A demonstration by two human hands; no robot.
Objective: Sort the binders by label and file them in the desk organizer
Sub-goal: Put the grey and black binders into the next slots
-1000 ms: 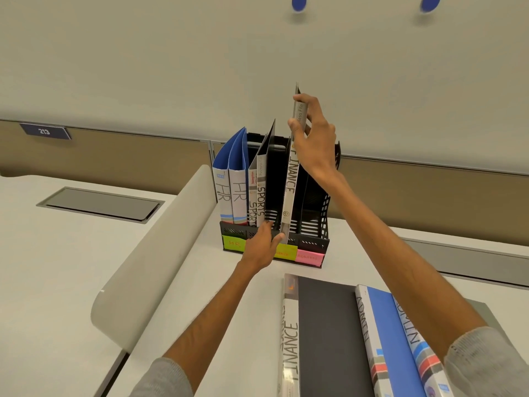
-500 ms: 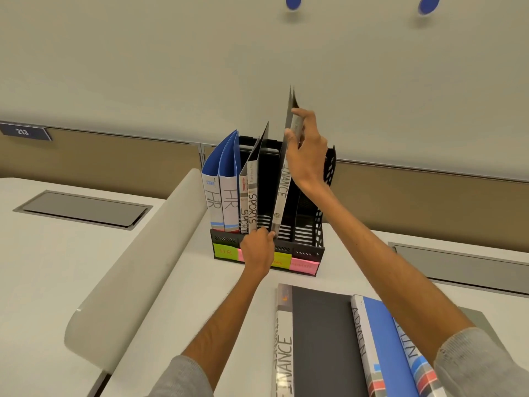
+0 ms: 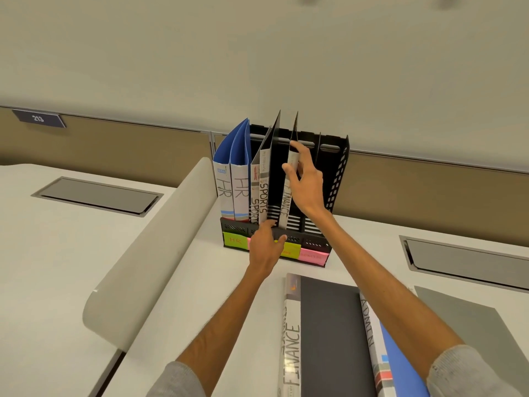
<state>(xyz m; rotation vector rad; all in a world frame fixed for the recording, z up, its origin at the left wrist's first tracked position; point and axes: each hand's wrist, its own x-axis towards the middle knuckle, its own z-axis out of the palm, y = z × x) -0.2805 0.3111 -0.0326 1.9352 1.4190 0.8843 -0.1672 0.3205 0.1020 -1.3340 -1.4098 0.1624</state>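
A black mesh desk organizer [image 3: 339, 173] stands against the back wall. It holds two blue HR binders [image 3: 233, 193], two SPORTS binders [image 3: 262, 196] and a black FINANCE binder [image 3: 286, 206] standing in the third slot. My right hand [image 3: 305, 181] holds that FINANCE binder near its top, thumb and fingers around the spine. My left hand [image 3: 266, 246] grips the organizer's low front wall, over the coloured sticky labels [image 3: 235, 241]. On the desk in front lie another black FINANCE binder [image 3: 323, 336] and blue ADMIN binders [image 3: 378, 356].
A curved white divider panel [image 3: 148, 253] runs along the left of the desk [image 3: 206, 305]. Grey cable hatches [image 3: 97, 194] [image 3: 469, 259] sit in the desktops left and right. A grey mat [image 3: 472, 313] lies at the right. A sign reading 213 [image 3: 38, 118] hangs on the wall.
The FINANCE binder has dropped from above the organizer down into its slot. My right hand came down with it. My left hand stays on the organizer's front.
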